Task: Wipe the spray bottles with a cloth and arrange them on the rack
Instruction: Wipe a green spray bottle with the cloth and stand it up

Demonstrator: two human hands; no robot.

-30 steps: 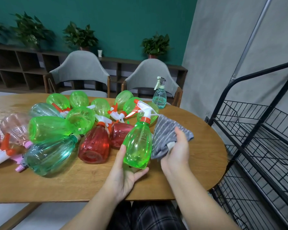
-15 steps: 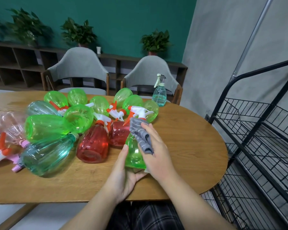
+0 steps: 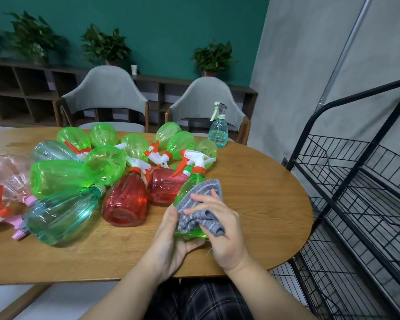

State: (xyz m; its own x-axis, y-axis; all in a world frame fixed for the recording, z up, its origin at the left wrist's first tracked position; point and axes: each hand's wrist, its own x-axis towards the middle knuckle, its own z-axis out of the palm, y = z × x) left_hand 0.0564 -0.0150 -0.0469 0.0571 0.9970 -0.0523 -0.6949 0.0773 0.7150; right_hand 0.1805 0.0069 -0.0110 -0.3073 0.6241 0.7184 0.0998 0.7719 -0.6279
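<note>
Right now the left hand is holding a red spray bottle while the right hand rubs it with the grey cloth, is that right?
Not quite. The head view shows the bottle in the left hand is a green spray bottle, not a red one; the red bottles lie untouched on the table. The rest holds: the right hand rubs it with the grey cloth.

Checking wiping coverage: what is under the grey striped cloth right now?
The green plastic spray bottle, held by the left hand; the right hand presses the grey striped cloth on it. The covered bottle side is hidden.
</note>
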